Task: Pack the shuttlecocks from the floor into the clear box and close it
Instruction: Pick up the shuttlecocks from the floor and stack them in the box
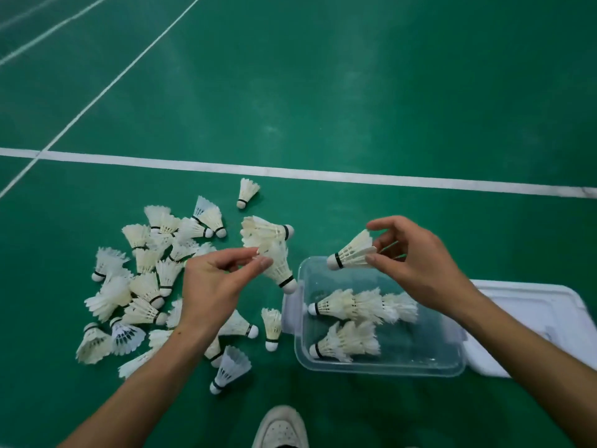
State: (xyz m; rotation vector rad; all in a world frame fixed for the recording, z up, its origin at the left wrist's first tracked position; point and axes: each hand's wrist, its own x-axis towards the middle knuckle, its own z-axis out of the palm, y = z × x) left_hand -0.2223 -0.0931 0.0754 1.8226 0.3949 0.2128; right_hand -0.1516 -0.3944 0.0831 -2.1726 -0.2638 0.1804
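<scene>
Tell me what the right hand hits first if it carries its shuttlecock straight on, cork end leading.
Likely the near-left rim of the clear box. The right hand holds its shuttlecock with the cork aimed down-left at that corner. Height above the box is hard to judge.

white shuttlecocks (142, 286) heaped on floor, clear box (381, 367) open
</scene>
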